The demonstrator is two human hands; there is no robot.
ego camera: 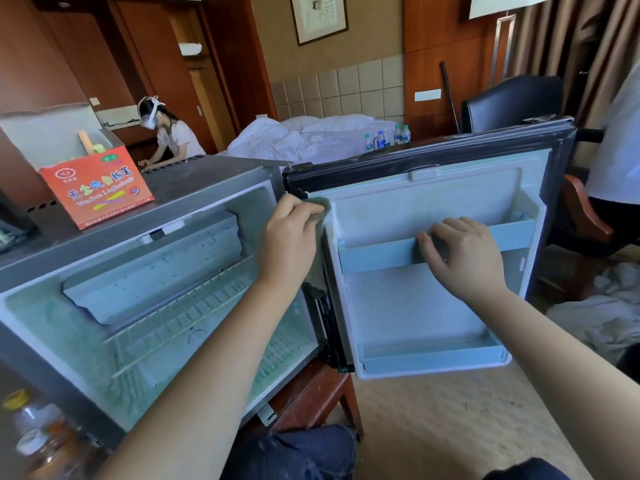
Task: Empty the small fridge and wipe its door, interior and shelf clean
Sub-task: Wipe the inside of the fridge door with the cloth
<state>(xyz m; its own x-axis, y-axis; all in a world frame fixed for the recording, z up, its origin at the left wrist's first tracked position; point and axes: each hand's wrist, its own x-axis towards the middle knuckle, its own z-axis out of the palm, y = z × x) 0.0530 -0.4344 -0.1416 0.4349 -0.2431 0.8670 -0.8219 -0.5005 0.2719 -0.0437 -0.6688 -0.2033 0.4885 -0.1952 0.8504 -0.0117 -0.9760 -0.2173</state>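
Wiping the door (433,306) at its hinge-side corner: left hand (289,233) is clutching the cloth (320,207), right hand (464,261) is curling fingers over the door rail (377,252), steadying it.

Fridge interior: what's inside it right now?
Only a white freezer box up top and a wire shelf below it; no food shows. The left forearm covers the lower right corner, so that part is hidden.

Wood-panel walls (440,46), tan carpet (433,427), unmade white bed (294,140), blk chair (512,98), brown curtains (571,39), framed pic (318,17)
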